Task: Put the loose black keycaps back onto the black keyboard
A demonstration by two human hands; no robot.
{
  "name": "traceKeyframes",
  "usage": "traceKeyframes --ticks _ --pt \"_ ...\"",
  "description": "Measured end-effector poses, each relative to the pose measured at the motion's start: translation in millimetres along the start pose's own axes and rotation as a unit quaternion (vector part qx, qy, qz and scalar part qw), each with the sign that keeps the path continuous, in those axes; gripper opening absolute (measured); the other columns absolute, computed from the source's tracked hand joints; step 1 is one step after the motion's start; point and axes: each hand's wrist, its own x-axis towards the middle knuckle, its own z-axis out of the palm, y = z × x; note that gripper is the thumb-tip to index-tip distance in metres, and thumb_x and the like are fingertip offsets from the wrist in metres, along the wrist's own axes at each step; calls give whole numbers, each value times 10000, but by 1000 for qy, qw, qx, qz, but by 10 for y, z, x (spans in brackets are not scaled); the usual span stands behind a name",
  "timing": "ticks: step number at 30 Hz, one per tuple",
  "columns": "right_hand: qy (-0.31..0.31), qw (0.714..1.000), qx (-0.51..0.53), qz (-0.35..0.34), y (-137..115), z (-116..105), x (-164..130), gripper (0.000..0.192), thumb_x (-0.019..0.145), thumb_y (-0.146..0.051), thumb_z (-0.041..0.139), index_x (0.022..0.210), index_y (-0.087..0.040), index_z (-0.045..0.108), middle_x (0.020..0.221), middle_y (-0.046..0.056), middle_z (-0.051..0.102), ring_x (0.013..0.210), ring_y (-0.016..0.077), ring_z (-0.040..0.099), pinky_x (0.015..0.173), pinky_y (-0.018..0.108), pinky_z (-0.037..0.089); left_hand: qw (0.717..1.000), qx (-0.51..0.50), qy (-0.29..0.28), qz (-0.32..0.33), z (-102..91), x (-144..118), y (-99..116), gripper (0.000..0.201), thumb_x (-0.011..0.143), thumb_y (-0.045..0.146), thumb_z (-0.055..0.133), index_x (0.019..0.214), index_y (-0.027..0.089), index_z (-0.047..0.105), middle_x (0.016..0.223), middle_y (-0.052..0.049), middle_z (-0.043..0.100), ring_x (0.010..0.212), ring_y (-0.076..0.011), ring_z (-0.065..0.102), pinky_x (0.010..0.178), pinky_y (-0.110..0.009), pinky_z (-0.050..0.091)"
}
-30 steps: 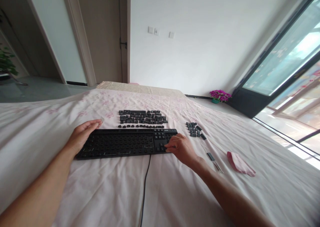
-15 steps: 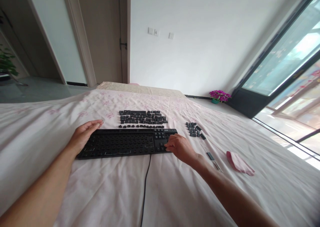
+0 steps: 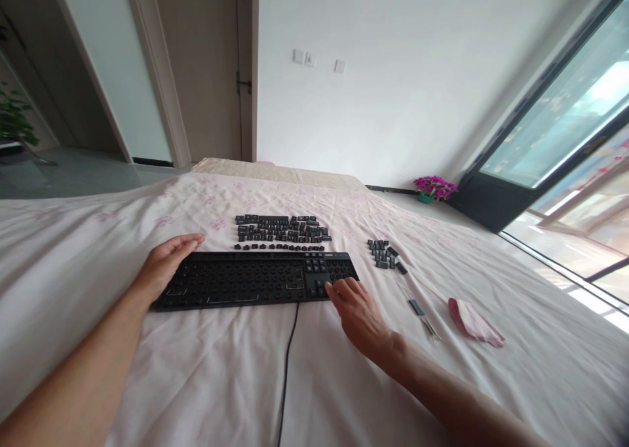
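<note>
1. The keyboard (image 3: 226, 282) is lying flat on the sheet (image 3: 211, 381), stretching between the two hands, its left part showing bare key mounts
2. The right hand (image 3: 358, 312) is bending its fingers over the keyboard's right end, thumb side touching or just above it; whether it is pinching anything I cannot tell
3. The left hand (image 3: 164, 263) is resting at the opposite end, loosely half open, with nothing visible in its fingers
4. A few keys (image 3: 315, 263) are sitting on the keyboard, just left of the right hand's fingertips; a sideways pull there could be snapping a clip
5. Loose caps (image 3: 282, 227) are lying beyond the keyboard, ahead and between the hands; a keyboard shove could be scattering their rows
6. A smaller cap group (image 3: 386, 253) is lying ahead and right of the right hand, where a careless sweep could be mixing it up
7. The tool (image 3: 423, 317) and cloth (image 3: 476, 322) are lying right of that hand
8. The cable (image 3: 287, 362) is running toward the wearer between both arms, where a snag could be dragging the keyboard
</note>
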Motion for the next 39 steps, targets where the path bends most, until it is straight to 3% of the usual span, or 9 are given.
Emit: traceKeyframes --ticks 5,10,14,20,27,36,39 --pt "-2 1000 -4 -7 -1 -8 -66 409 882 -65 480 1279 -141 538 1013 107 590 917 233 479 754 355 383 1000 -7 0 3 -3 -18 5 558 774 487 680 1202 133 631 1270 -150 636 1219 -252 552 1106 -392 321" --pt "6 998 48 30 45 -37 -29 418 891 -58 452 1249 -226 587 999 74 593 903 199 493 751 321 376 1000 -6 0 7 -6 -5 -20 555 769 483 688 1193 129 634 1270 -143 638 1213 -250 553 1104 -382 322" --pt "25 991 120 49 84 -13 48 276 955 -177 437 1076 -224 682 898 56 598 852 174 510 733 284 398 1000 -8 0 1 -8 8 -24 559 766 484 688 1197 133 631 1274 -138 637 1214 -252 551 1101 -382 323" --pt "26 980 186 70 191 19 154 295 963 -276 476 813 -202 719 799 36 614 768 151 540 672 257 412 1000 -4 5 -3 -7 11 -23 525 754 488 694 1167 166 654 1244 -113 659 1205 -252 563 1097 -381 334" --pt "-8 986 162 30 247 -22 170 205 935 -262 529 955 -234 731 853 40 633 837 170 567 694 260 429 1000 3 -4 2 -12 24 -44 575 757 490 692 1207 138 632 1260 -135 646 1206 -256 553 1089 -380 332" --pt "-16 992 119 35 171 -54 143 263 965 -248 462 910 -229 719 839 39 601 815 159 543 647 256 400 1000 7 7 3 5 2 -1 555 740 506 697 1173 162 650 1246 -118 656 1210 -258 557 1096 -383 330" --pt "-5 996 82 26 118 -33 85 283 962 -163 416 1036 -220 683 879 55 591 839 174 520 678 274 403 1000 8 11 3 4 5 -8 551 726 512 703 1159 172 662 1222 -105 673 1203 -268 564 1084 -387 351"
